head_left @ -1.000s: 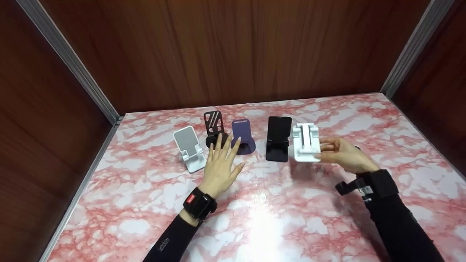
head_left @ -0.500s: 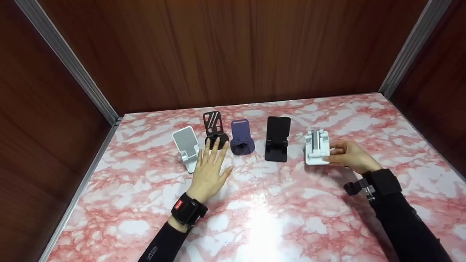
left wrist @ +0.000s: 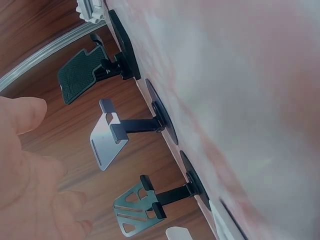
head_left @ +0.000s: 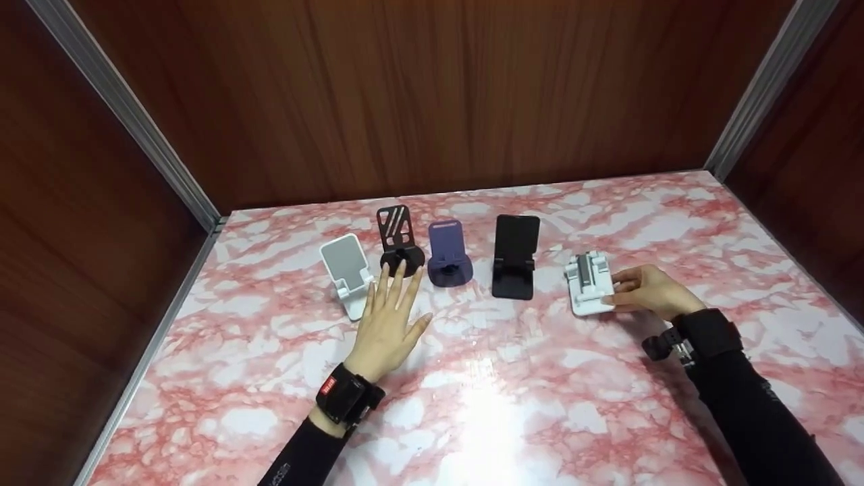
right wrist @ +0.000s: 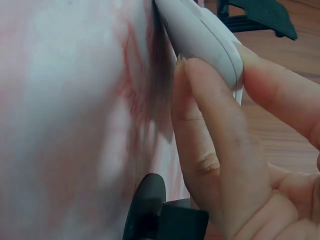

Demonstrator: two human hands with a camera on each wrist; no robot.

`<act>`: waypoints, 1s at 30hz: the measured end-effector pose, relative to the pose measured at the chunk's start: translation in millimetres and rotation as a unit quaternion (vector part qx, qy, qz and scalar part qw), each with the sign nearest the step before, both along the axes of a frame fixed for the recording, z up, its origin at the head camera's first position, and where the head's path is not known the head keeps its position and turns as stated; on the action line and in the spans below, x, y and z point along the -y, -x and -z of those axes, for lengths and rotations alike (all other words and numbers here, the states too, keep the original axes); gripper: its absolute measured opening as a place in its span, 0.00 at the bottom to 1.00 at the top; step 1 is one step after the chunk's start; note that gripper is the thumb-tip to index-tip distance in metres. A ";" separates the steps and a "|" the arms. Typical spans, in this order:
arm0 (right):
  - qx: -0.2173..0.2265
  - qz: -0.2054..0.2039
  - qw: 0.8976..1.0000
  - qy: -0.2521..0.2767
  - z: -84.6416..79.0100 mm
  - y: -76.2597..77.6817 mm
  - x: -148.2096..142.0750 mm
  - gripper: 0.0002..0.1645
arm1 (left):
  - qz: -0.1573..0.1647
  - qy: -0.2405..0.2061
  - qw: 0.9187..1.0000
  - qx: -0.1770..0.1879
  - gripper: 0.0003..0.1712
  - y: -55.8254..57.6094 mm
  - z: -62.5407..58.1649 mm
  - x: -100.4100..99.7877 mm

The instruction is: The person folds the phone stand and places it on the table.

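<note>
In the head view my right hand [head_left: 651, 291] pinches the right edge of a folded white phone stand [head_left: 588, 287], right of the others. The right wrist view has the thumb and fingers on opposite sides of this white stand [right wrist: 205, 42], tilted close over the tabletop; contact is unclear. My left hand [head_left: 386, 332] is spread palm down, fingers straight, holding nothing. Its fingertips lie in front of a black cut-out phone stand [head_left: 397, 233] and partly cover the base of a white phone stand with a grey pad [head_left: 345, 262].
A purple phone stand [head_left: 447, 243] and a solid black phone stand [head_left: 516, 243] stand unfolded between the hands. The pink-and-white marbled table [head_left: 256, 378] ends at a brown wood-grain wall [head_left: 432, 101] behind, with metal-framed panels at both sides.
The right hand has carried the folded white phone stand rightward, away from the solid black one, and lower toward the table. My left hand has shifted left and slightly back.
</note>
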State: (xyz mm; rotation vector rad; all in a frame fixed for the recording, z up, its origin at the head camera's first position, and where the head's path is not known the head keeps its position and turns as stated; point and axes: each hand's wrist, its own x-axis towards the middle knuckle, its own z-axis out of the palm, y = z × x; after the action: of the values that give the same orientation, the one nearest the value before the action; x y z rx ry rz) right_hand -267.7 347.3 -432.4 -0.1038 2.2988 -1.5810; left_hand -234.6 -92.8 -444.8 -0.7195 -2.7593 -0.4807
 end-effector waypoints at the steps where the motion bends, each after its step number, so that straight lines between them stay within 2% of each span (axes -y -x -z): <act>1: -0.002 0.000 1.000 -0.004 0.3 0.2 -0.1 0.37 | 0.002 -0.001 1.000 0.002 0.40 -0.3 0.5 -0.3; 7: -0.032 -0.007 0.997 -0.063 -3.0 -2.1 1.4 0.37 | 0.009 0.000 1.000 -0.009 0.39 -1.2 4.0 -2.2; 14: -0.067 0.005 0.985 -0.158 -5.2 -5.2 7.1 0.38 | 0.012 -0.002 1.000 -0.008 0.39 -1.9 4.9 -3.1; 17: -0.104 0.005 0.974 -0.201 -4.1 -7.1 9.2 0.36 | 0.014 -0.005 1.000 -0.011 0.39 -2.2 4.9 -3.3; 23: -0.186 -0.003 0.938 -0.293 -3.7 -8.8 12.1 0.26 | 0.014 -0.005 1.000 -0.014 0.39 -1.9 5.5 -2.4; 26: -0.209 -0.015 0.930 -0.303 -3.2 -9.2 12.9 0.10 | 0.014 -0.005 1.000 -0.014 0.38 -1.5 5.8 -1.8; 27: -0.212 -0.018 0.928 -0.305 -3.7 -9.7 13.3 0.11 | 0.014 -0.004 1.000 -0.014 0.38 -1.3 5.9 -1.7; 30: -0.215 -0.020 0.926 -0.311 -4.1 -9.2 14.9 0.23 | 0.014 -0.005 1.000 -0.016 0.38 -1.1 6.7 -1.4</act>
State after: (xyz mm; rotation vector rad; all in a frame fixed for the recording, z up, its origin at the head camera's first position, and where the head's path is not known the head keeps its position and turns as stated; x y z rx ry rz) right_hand -258.5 332.3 -428.3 -0.3634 3.0000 -0.7888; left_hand -233.5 -91.4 -451.5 -0.7577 -2.7177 -0.4837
